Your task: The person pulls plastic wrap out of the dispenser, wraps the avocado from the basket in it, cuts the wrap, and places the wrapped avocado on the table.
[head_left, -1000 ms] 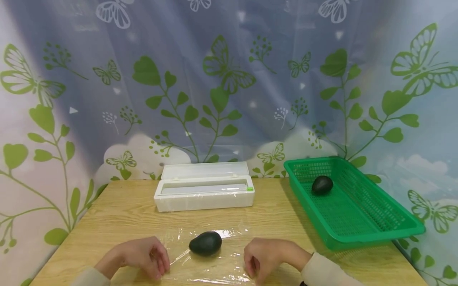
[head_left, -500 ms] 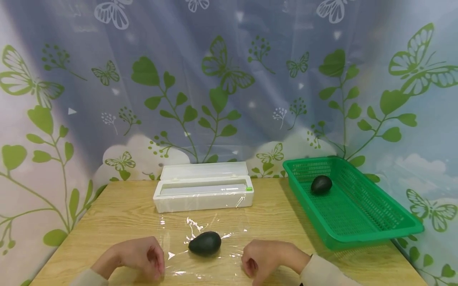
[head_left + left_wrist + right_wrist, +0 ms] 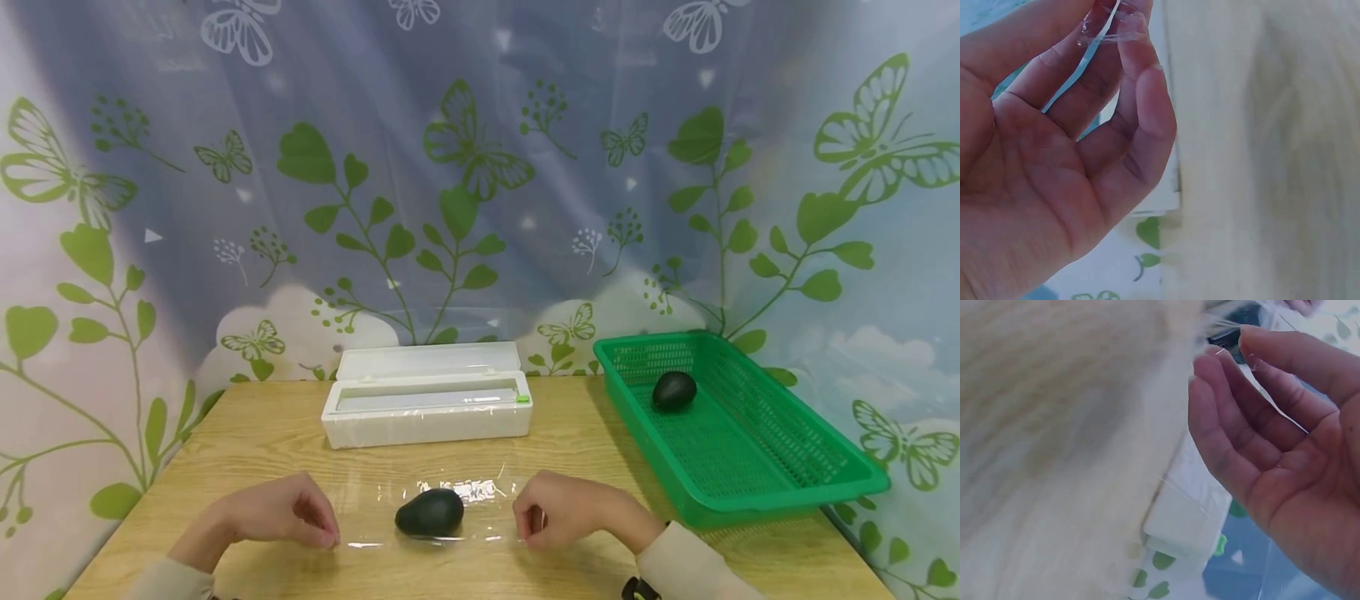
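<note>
A dark green avocado [image 3: 430,512] lies on a sheet of clear cling film [image 3: 480,490] spread on the wooden table. On its left, my left hand [image 3: 281,512] pinches the film's near edge between thumb and fingertips; bunched film [image 3: 1110,39] shows at those fingertips in the left wrist view. My right hand [image 3: 562,508] grips the same edge on the other side. That edge is raised and stretched across the avocado's near side. In the right wrist view, film runs from the thumb and forefinger of the right hand [image 3: 1285,444] past the partly hidden avocado [image 3: 1235,349].
Behind the film stands a white cling film dispenser box [image 3: 427,427] with its lid up and a green slider [image 3: 522,399] at its right end. A green plastic basket [image 3: 787,502] sits at the right, holding a second avocado [image 3: 674,390]. A patterned curtain [image 3: 480,250] encloses the table.
Both hands have moved up and away from the table's front edge, bringing the film's near edge up to the avocado. The avocado, box and basket have stayed put.
</note>
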Tool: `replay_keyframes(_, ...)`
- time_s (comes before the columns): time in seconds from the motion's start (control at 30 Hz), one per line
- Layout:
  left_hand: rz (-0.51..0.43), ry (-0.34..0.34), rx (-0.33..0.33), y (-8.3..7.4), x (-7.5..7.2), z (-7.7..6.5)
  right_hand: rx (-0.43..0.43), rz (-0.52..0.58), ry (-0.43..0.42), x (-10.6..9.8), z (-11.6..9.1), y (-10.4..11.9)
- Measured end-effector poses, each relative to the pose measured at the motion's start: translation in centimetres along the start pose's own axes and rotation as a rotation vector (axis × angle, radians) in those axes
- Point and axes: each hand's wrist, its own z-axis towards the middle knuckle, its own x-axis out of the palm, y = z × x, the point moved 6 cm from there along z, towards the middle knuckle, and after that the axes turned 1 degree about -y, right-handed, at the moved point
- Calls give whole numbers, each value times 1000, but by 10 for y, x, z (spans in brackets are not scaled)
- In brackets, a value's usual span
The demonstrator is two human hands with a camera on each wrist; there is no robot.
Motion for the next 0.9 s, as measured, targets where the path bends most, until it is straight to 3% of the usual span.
replay_keyframes(0.17, -23, 3, 1, -8, -10, 3, -9, 92, -59, -15, 2, -4)
replay_keyframes(0.43, 28, -33, 37, -17, -23, 8, -10, 219, -55, -23, 9, -10)
replay_keyframes(0.73, -2, -72, -14, -10, -30, 12, 45, 313, -81, -29, 16, -22)
replay_keyframes(0.9, -41, -88, -7, -7, -30, 15, 85, 322, -98, -29, 17, -27)
